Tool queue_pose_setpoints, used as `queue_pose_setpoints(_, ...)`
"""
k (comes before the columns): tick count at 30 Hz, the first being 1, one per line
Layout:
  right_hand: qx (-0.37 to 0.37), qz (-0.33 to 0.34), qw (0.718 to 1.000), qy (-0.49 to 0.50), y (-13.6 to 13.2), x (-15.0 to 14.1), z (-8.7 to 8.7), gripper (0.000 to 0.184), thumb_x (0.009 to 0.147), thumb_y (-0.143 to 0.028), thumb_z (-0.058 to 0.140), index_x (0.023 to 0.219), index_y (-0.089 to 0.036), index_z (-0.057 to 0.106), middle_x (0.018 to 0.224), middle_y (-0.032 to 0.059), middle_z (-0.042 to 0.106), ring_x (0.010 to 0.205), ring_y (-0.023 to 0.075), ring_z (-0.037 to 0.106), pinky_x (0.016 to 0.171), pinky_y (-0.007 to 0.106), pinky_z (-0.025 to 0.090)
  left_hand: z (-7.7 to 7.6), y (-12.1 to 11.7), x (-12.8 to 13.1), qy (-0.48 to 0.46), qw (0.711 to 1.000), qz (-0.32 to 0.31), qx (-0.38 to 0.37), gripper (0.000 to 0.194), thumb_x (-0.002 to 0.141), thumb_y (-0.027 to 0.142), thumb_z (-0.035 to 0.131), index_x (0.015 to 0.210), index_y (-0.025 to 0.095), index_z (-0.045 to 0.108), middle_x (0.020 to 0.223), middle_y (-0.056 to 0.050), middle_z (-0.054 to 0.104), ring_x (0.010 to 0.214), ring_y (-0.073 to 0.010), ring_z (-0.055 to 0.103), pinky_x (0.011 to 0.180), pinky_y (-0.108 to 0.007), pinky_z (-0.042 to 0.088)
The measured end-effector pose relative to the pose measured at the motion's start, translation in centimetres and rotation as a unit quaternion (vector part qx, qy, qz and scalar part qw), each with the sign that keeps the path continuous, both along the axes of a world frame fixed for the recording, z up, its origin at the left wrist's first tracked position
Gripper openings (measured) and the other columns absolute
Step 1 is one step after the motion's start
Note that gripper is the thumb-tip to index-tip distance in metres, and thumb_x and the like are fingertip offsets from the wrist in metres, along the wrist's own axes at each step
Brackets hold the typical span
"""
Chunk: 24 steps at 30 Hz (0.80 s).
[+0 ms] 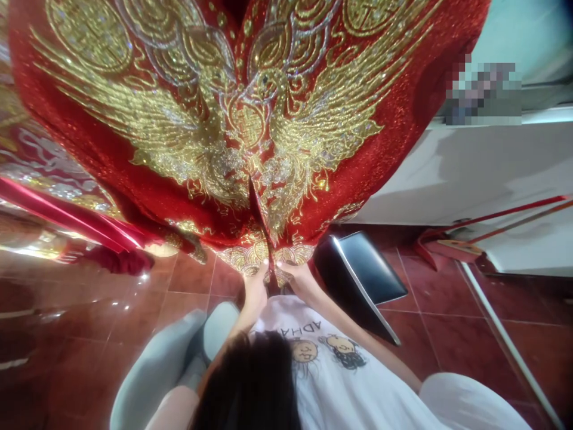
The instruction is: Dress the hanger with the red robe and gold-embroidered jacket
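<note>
A red jacket [394,113] with gold and silver bird embroidery fills the upper view, its front slit running down the middle. At the bottom of that slit, my left hand [256,283] pinches the left edge of the gold hem, thumb on top. Close beside it my right hand [296,273] grips the hem on the other side of the slit, its thumb also on top. The fingers of both hands are mostly hidden beneath the cloth. Between the hands the two edges lie nearly together.
More embroidered red garments [54,149] hang at the left, with a shiny pink-red strip [67,209]. A black object with a metal edge [371,269] stands on the red tiled floor. A red dustpan [427,248] and a white pole [505,334] are at the right.
</note>
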State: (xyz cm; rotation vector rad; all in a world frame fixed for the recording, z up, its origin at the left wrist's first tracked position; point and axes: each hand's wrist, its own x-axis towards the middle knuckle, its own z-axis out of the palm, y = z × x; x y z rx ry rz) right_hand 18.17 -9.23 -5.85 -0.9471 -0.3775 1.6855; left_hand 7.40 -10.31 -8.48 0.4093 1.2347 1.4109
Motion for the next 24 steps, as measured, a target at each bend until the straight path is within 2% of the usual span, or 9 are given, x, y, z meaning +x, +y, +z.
queue_pose_setpoints(4, -0.014, -0.001, 1.000, -0.006, 0.0, 0.0, 0.3, 0.042, 0.052, -0.023, 0.087, 0.089, -0.016, 0.067, 0.086, 0.0063, 0.074, 0.093, 0.0259, 0.068, 0.089, 0.041, 0.054, -0.4, -0.1, 0.3, -0.002, 1.000, 0.016, 0.008, 0.064, 0.064, 0.035, 0.087, 0.120, 0.022, 0.061, 0.119, -0.007, 0.069, 0.117, -0.0262, 0.062, 0.106, -0.040, 0.046)
queue_pose_setpoints(10, -0.008, -0.023, 1.000, 0.003, -0.1, -0.1, 0.2, 0.053, 0.053, -0.021, 0.085, 0.103, -0.018, 0.066, 0.093, 0.0046, 0.074, 0.094, 0.0236, 0.068, 0.091, 0.040, 0.053, -0.5, -0.2, 0.4, 0.006, 1.000, 0.028, 0.011, 0.065, 0.063, 0.034, 0.088, 0.121, 0.022, 0.060, 0.119, -0.006, 0.069, 0.117, -0.0254, 0.062, 0.107, -0.039, 0.046)
queue_pose_setpoints(13, -0.013, -0.027, 1.000, -0.006, 0.0, -0.4, -0.1, 0.050, 0.055, -0.022, 0.084, 0.102, -0.017, 0.066, 0.091, 0.0054, 0.074, 0.090, 0.0233, 0.068, 0.089, 0.039, 0.053, -0.9, -0.4, 0.5, 0.009, 1.000, 0.027, 0.011, 0.064, 0.063, 0.033, 0.087, 0.120, 0.020, 0.061, 0.117, -0.008, 0.069, 0.113, -0.0255, 0.064, 0.104, -0.040, 0.047)
queue_pose_setpoints(17, -0.001, -0.034, 0.999, -0.028, 0.2, -0.7, -0.8, 0.045, 0.057, -0.025, 0.082, 0.098, -0.017, 0.066, 0.084, 0.0047, 0.073, 0.089, 0.0232, 0.068, 0.087, 0.039, 0.054, -2.2, -0.7, 0.7, 0.050, 0.998, 0.031, 0.027, 0.053, 0.067, 0.036, 0.085, 0.112, 0.018, 0.063, 0.114, -0.007, 0.070, 0.112, -0.0225, 0.064, 0.106, -0.038, 0.044)
queue_pose_setpoints(20, -0.001, -0.033, 0.998, -0.045, 0.3, -0.8, -1.2, 0.037, 0.058, -0.027, 0.082, 0.091, -0.017, 0.067, 0.077, 0.0038, 0.072, 0.085, 0.0228, 0.068, 0.083, 0.039, 0.055, -2.8, -0.8, 0.7, 0.059, 0.998, 0.027, 0.023, 0.050, 0.069, 0.037, 0.083, 0.110, 0.017, 0.063, 0.114, -0.008, 0.070, 0.109, -0.0214, 0.065, 0.106, -0.037, 0.044)
queue_pose_setpoints(24, -0.017, 0.000, 0.998, -0.065, 0.3, -0.7, -1.4, 0.026, 0.060, -0.029, 0.081, 0.076, -0.018, 0.064, 0.064, 0.0016, 0.067, 0.076, 0.0214, 0.067, 0.076, 0.036, 0.055, -2.4, -0.7, 0.4, 0.023, 0.999, 0.004, 0.026, 0.049, 0.070, 0.033, 0.082, 0.112, 0.018, 0.062, 0.115, -0.007, 0.069, 0.109, -0.0216, 0.065, 0.104, -0.036, 0.046)
